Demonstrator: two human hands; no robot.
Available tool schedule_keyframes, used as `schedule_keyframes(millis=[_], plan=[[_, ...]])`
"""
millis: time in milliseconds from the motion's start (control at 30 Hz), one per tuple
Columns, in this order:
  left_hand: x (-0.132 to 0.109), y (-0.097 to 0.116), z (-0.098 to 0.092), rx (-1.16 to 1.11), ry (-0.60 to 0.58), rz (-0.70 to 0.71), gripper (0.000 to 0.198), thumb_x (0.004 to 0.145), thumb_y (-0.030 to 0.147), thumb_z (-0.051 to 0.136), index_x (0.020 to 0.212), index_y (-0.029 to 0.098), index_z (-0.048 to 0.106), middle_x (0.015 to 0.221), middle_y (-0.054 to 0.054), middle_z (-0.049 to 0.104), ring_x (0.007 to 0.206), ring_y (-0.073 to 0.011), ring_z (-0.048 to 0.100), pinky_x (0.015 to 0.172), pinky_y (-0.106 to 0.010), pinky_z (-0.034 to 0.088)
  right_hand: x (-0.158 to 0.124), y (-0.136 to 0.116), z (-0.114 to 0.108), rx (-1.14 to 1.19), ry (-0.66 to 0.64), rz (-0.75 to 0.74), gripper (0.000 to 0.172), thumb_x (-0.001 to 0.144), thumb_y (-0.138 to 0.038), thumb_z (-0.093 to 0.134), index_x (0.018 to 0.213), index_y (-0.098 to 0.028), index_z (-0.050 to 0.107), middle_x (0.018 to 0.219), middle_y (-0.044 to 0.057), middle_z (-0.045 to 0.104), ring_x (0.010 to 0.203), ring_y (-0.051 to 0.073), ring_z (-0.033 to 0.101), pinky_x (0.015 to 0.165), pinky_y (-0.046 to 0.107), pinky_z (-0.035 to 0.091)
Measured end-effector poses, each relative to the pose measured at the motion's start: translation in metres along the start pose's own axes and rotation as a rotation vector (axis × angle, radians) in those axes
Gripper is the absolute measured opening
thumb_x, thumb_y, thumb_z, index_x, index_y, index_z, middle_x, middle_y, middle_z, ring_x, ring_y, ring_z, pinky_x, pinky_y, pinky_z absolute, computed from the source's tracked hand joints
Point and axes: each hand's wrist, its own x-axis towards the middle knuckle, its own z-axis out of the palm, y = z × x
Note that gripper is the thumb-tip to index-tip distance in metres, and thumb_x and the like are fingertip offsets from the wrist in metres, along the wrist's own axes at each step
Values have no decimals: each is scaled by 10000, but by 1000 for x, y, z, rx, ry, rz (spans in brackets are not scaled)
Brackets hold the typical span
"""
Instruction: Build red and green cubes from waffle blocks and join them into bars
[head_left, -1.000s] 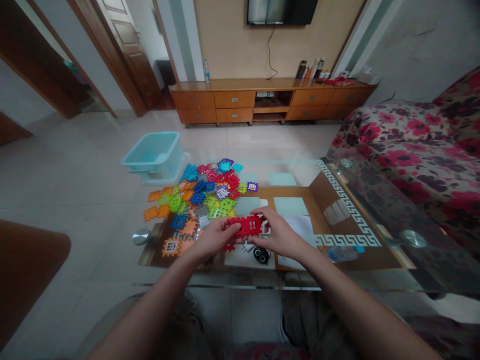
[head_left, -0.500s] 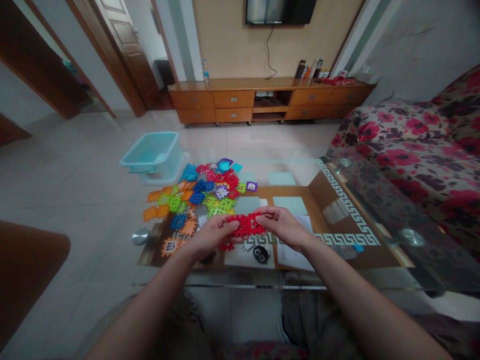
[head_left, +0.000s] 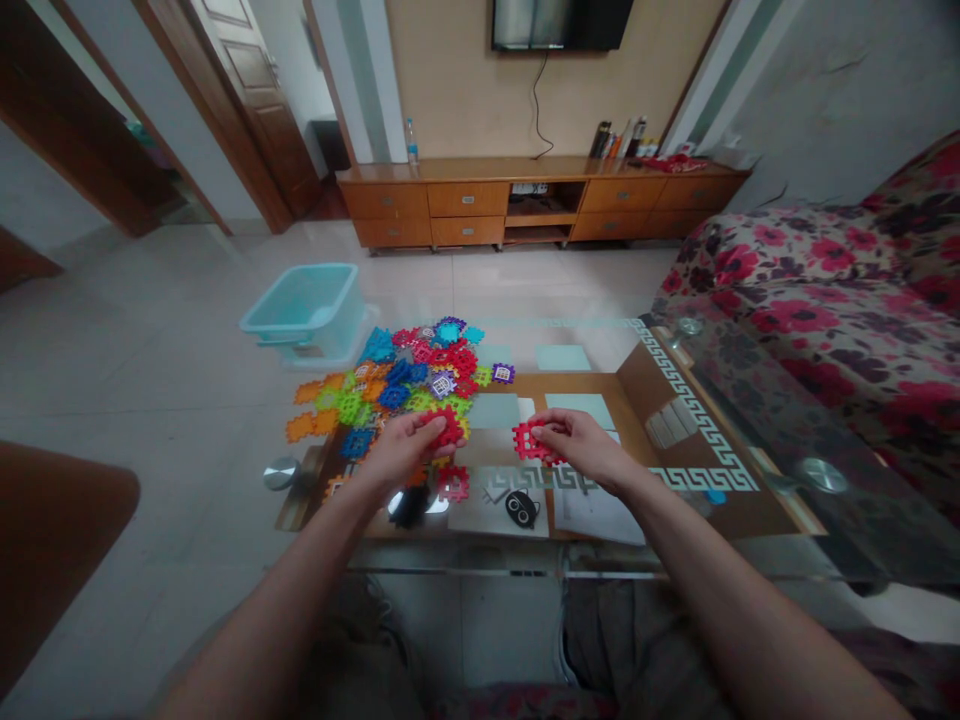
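glass table (head_left: 750, 400), red blocks (head_left: 529, 442) separated, left hand (head_left: 401, 450) holding one, right hand (head_left: 581, 448) another

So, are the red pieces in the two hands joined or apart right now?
Apart: the left hand holds a red plastic piece, the right hand holds a second red piece, and a gap separates them.

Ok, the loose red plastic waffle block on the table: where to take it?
Pinch the red plastic block at opposite rim notches, from above: it lies flat, so only its toothed edge offers purchase. The left hand is nearest.
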Motion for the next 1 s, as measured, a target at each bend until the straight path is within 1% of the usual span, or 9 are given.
schedule_keyframes(millis=[67, 200, 433, 633, 733, 800, 867, 933, 1000], plan=[[1, -1, 1, -15, 13, -1, 276, 815, 344, 788, 901, 101, 687, 870, -92, 745, 808, -161, 734, 793, -256, 586, 2, 8, 7, -207, -43, -15, 161, 857, -268, 628, 946, -151, 694, 783, 49, 747, 675, 152, 674, 598, 247, 520], [1, -6, 10, -31, -25, -48, 253, 829, 339, 774, 872, 102, 695, 867, -87, 741, 814, -156, 731, 780, -241, 591, 4, 19, 29, -397, -70, -23, 107, 822, -171, 627, 875, -156, 719, 723, 39, 734, 648, 160, 664, 594, 246, 496], [-1, -18, 15, -108, -57, -138, 228, 829, 320, 771, 913, 125, 687, 902, -91, 744, 846, -200, 749, 809, -313, 618, -3, 20, 43, -669, 1, -129, 140, 856, -220, 625, 907, -159, 741, 916, 96, 714, 866, 219, 657, 812, 322, 478], [-2, -18, 19, -100, -78, -208, 218, 825, 304, 774, 914, 127, 684, 900, -94, 739, 823, -180, 742, 751, -266, 606, -7, 13, 38, -733, 57, -186, 243, 873, -176, 593, 1099, -134, 667, 1035, 112, 663, 923, 204, 633, 859, 318, 469], [-4, -18, 23, -21, -119, -215, 285, 806, 370, 786, 901, 118, 691, 870, -101, 736, 767, -153, 720, 690, -228, 578, -12, -3, 34, -649, 107, -344, 279, 906, -217, 567, 1171, -155, 629, 1035, 92, 641, 849, 181, 611, 808, 308, 488], [-5, -20, 24, 52, -162, -220, 346, 787, 432, 788, 903, 119, 697, 850, -95, 732, 731, -141, 701, 654, -215, 553, -18, -13, 34, -608, 26, -489, 414, 864, -271, 653, 1265, -193, 584, 1117, 91, 619, 906, 194, 607, 831, 322, 501], [-6, -25, 25, 108, -196, -217, 378, 769, 474, 786, 889, 127, 699, 817, -72, 723, 684, -126, 674, 636, -212, 530, -24, -18, 37, -614, -44, -568, 544, 804, -287, 729, 1315, -227, 551, 1187, 92, 599, 1035, 228, 600, 910, 356, 498], [-6, -30, 25, 139, -223, -200, 384, 758, 488, 784, 872, 132, 701, 793, -51, 714, 644, -113, 643, 649, -226, 521, -28, -19, 40, -653, -67, -594, 555, 779, -285, 755, 1294, -235, 555, 1195, 91, 600, 1106, 255, 587, 955, 392, 489], [-4, -35, 26, 153, -246, -186, 391, 756, 497, 779, 874, 132, 710, 788, -44, 710, 637, -115, 627, 682, -256, 525, -29, -16, 43, -700, -65, -600, 493, 774, -278, 755, 1231, -229, 576, 1163, 86, 615, 1103, 267, 589, 951, 411, 493]])
